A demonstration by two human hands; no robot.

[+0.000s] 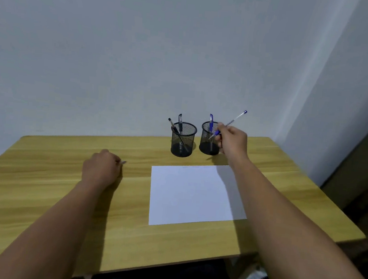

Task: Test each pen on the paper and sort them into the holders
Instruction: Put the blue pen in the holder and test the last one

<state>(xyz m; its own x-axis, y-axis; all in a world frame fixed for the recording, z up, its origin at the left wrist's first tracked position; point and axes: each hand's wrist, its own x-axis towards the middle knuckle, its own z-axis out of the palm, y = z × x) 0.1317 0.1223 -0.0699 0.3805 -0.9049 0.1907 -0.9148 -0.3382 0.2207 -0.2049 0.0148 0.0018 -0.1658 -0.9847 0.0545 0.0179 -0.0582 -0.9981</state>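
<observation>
Two black mesh holders stand at the back of the wooden table. The left holder (pixel 183 139) has two black pens in it. The right holder (pixel 208 139) contains a blue pen (pixel 211 123). My right hand (pixel 232 141) grips a clear pen with a blue cap end (pixel 235 119) right beside the right holder, its tip slanting down over the rim. My left hand (pixel 101 166) rests on the table to the left of the white paper (pixel 194 195), curled round a pen whose tip (pixel 124 162) pokes out to the right.
The wooden table (pixel 54 184) meets a pale wall behind the holders. Its right edge drops off beside a dark doorway or cabinet (pixel 361 166). Faint marks show along the paper's far edge.
</observation>
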